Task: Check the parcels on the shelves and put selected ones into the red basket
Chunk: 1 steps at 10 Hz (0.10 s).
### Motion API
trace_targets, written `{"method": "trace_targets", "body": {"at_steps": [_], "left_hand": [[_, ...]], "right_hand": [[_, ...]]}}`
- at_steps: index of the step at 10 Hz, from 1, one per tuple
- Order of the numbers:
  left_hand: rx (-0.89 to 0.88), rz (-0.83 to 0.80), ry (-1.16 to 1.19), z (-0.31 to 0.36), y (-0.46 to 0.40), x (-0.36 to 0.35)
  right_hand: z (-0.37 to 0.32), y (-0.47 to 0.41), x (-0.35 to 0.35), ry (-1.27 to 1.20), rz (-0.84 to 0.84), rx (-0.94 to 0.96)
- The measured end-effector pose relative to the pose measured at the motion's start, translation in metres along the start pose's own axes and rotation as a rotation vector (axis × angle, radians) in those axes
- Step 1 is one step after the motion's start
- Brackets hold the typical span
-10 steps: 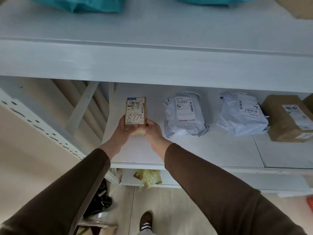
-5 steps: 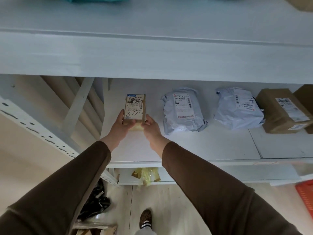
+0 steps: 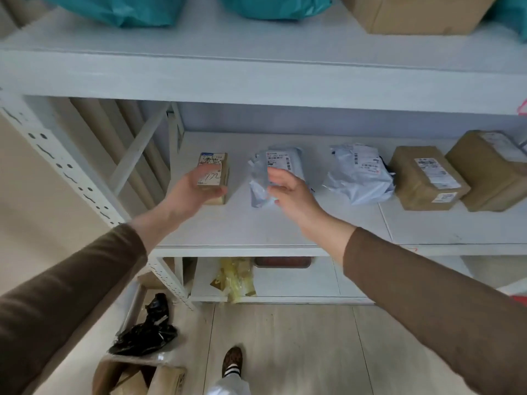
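The right hand [image 3: 288, 192] hangs with fingers spread and empty, right over a crinkled grey plastic mailer [image 3: 276, 175]. The left hand [image 3: 194, 189], fingers slack and blurred, hovers beside a small stiff cardboard box [image 3: 214, 178]; contact is unclear. To check the soft mailer well, flatten it and turn the label up. Only a red basket [image 3: 520, 299] corner shows far right, below.
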State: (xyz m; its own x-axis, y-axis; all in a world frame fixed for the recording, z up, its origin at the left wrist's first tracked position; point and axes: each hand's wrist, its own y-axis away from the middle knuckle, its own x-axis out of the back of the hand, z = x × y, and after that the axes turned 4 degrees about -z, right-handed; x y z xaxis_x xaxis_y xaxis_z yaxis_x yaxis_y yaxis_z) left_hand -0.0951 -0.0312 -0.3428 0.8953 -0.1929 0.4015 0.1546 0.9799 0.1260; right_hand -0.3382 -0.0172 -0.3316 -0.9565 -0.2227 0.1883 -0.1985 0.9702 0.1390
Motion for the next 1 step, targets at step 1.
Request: {"method": "trace_targets", "body": {"at_steps": [1], "left_hand": [[-0.059, -0.121, -0.04, 0.046, 0.0397, 0.0019]], "right_hand": [[-0.039, 0.0588, 0.047, 0.053, 0.008, 0.078]]}}
